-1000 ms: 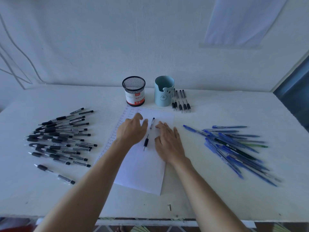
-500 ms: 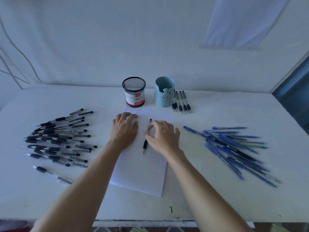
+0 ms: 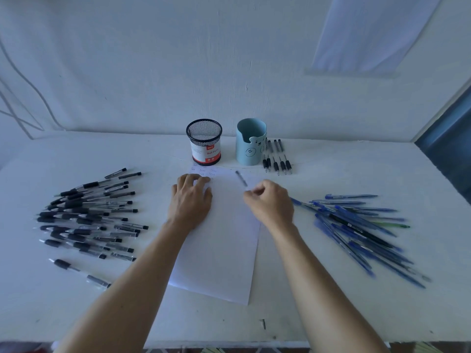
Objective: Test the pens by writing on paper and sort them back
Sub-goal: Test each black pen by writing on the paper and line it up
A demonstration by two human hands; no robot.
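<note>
White table carries a paper sheet at its centre. Black pens fan out at nine o'clock, blue pens at three, a mesh cup and a blue cup at twelve. The left hand lies flat on the sheet's top, fingers straight and spread. The right hand curls its fingers, pinching a blurred black pen that points toward eleven.

Mesh pen cup: black wire mesh, metal-looking; glossy label.
Blue pen holder: smooth matt plastic.
Sheet: matt white paper.
Worktop: smooth, matt white.
Blue pens: glossy translucent plastic.
</note>
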